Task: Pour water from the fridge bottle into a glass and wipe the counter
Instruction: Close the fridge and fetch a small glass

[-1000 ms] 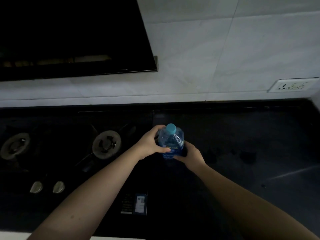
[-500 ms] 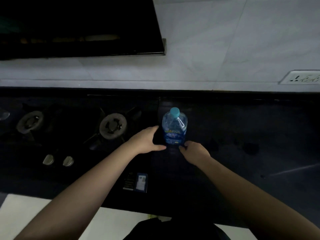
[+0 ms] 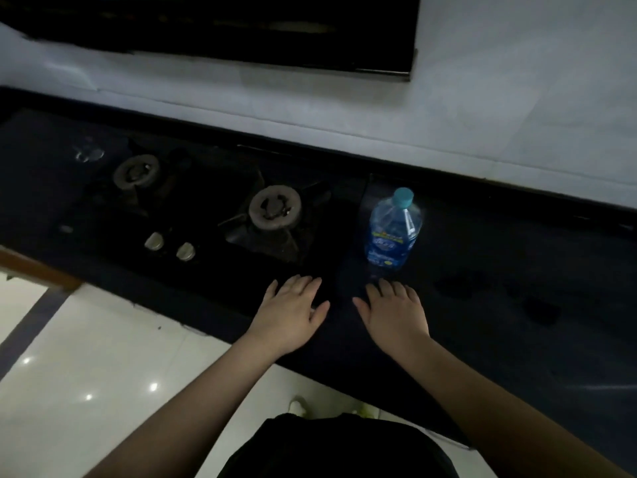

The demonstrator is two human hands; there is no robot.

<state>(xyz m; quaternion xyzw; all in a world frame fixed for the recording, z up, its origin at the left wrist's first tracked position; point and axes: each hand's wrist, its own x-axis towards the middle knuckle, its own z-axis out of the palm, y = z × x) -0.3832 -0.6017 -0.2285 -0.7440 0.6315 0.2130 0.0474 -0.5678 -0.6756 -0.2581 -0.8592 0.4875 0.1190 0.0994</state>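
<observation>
The capped water bottle (image 3: pixel 393 232) stands upright on the dark counter (image 3: pixel 517 257), just right of the gas hob (image 3: pixel 206 208). Near the front edge, the left hand (image 3: pixel 291 313) and right hand (image 3: pixel 396 313) lie with fingers straight and loosely spread, holding nothing, apart from the bottle.

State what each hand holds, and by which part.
Nothing is held. The left hand and right hand lie open, apart from the capped bottle.

A second ago both hands gripped the bottle (image 3: pixel 393 231). Now the left hand (image 3: pixel 293 313) and right hand (image 3: pixel 396 315) have let go and drawn back, fingers straight, palms down over the desk (image 3: pixel 517 322); the bottle stands alone, capped.
</observation>
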